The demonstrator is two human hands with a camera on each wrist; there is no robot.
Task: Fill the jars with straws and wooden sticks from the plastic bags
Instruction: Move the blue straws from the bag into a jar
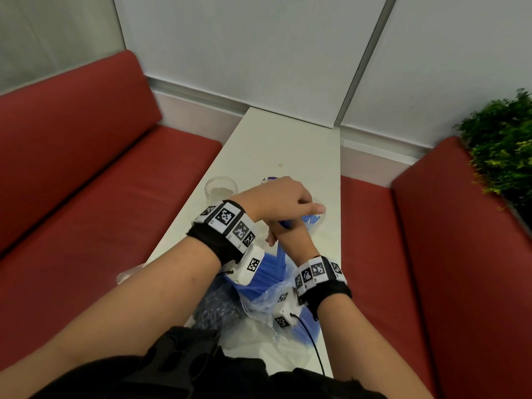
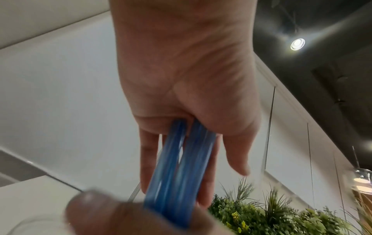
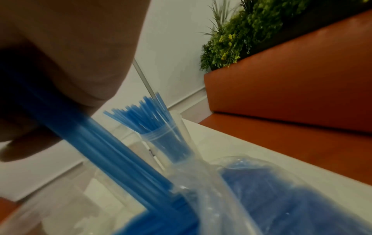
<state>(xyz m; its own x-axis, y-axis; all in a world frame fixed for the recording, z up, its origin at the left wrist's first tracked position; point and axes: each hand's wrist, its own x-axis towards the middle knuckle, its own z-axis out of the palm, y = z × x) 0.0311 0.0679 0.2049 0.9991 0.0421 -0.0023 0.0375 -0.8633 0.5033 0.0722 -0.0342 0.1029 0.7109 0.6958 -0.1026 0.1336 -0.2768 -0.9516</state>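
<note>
My left hand (image 1: 279,200) reaches across to the right and holds a bunch of blue straws (image 2: 177,167) between its fingers and palm. My right hand (image 1: 290,234) lies just under it and grips the same bunch (image 3: 104,155) lower down. The straws rise out of a clear plastic bag (image 1: 259,300) that lies on the white table (image 1: 288,145). A clear jar (image 3: 163,135) with several blue straws stands just past the hands. A second clear jar (image 1: 221,188), with no straws in it, stands at the left. A further jar sits mostly hidden behind my left hand.
Red sofa seats (image 1: 86,174) flank the narrow table on both sides. A green plant (image 1: 501,148) stands behind the right backrest. The bag (image 3: 281,198) holds many more blue straws near my body. A black cable runs from my right wrist.
</note>
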